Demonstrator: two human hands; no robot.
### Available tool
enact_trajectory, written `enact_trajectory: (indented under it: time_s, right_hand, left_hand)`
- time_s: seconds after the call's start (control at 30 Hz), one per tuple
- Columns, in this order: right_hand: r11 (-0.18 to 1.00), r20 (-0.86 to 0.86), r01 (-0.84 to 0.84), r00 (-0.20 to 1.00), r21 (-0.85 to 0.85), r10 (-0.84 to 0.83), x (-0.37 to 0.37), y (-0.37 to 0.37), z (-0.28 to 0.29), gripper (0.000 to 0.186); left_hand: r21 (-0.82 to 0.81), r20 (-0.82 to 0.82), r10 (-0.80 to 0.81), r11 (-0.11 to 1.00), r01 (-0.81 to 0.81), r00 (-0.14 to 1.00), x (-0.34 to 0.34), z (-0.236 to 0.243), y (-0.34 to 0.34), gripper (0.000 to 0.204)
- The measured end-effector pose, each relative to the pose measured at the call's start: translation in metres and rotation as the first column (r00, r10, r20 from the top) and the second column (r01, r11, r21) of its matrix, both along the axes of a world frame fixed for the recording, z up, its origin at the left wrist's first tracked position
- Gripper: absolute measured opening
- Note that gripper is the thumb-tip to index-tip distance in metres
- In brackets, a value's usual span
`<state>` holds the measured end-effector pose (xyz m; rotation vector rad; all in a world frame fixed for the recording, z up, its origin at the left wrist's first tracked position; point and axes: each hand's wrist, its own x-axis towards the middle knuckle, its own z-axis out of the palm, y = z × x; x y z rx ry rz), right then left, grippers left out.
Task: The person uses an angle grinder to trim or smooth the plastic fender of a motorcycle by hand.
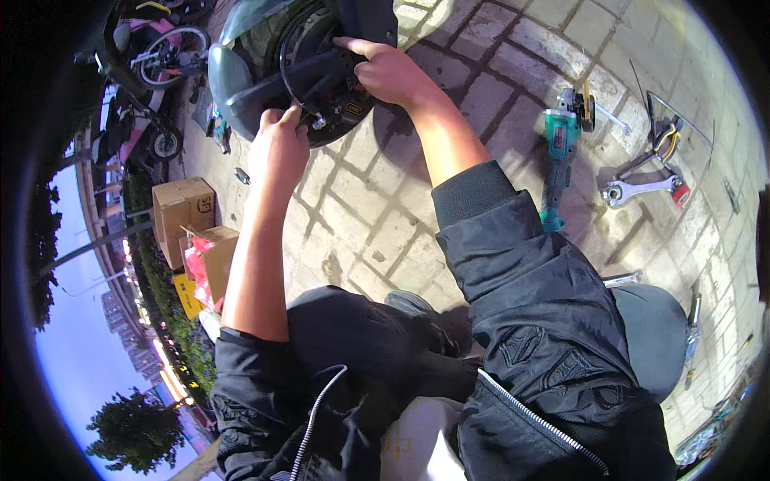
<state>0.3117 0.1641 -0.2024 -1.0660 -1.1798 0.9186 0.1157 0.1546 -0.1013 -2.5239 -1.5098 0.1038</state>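
The wheel of a scooter, with a grey-green fender and a dark bar across it, stands at the top of the view. My left hand is at the lower part of the wheel, beside a black cable and a small metal fitting. Its fingers are curled, and what they grip is hidden. To the right, my right hand stretches its index finger onto the dark part near the hub. Its thumb is apart from that finger, and I see nothing held in it.
A teal angle grinder lies on the paving at right, near a combination wrench and other tools. Cardboard boxes stand at left, with parked scooters and a bicycle beyond. A dark grey rounded seat is by my right arm.
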Motion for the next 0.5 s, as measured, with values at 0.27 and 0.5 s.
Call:
enact_trajectory:
  time_s: [0.27,0.5]
  right_hand:
    - [0.998,0.097,0.013,0.995,0.058,-0.019,0.001,0.006,-0.010,0.063]
    - [0.994,0.040,0.048,0.998,0.100,-0.052,-0.003,0.006,-0.008,0.065]
  left_hand:
    - [-0.008,0.037,-0.033,0.999,0.033,0.999,0.004,0.006,0.000,0.036]
    - [-0.003,0.025,-0.029,1.000,0.029,0.999,0.003,0.006,0.000,0.038]
